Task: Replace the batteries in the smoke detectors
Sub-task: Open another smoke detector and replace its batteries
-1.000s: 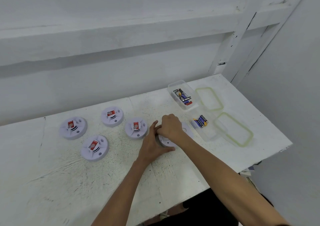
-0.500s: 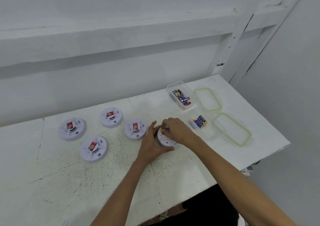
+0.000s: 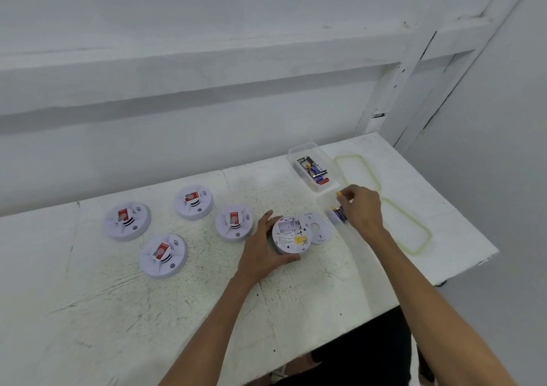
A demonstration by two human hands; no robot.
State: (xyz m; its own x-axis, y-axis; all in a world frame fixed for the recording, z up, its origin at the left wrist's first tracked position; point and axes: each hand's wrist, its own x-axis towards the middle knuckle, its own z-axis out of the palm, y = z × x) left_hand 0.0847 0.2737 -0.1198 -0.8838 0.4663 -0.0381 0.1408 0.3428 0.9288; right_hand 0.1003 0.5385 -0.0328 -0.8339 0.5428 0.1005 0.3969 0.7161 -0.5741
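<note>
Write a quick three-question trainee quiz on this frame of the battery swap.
1. True or false: the open detector that the left hand grips lies back side up.
2. How many detectors with red stickers lie face up on the table? A) three B) four C) five
3. Fill in: the right hand pinches a ____ with a yellow tip.

Key: 1 true; 2 B; 3 battery.
</note>
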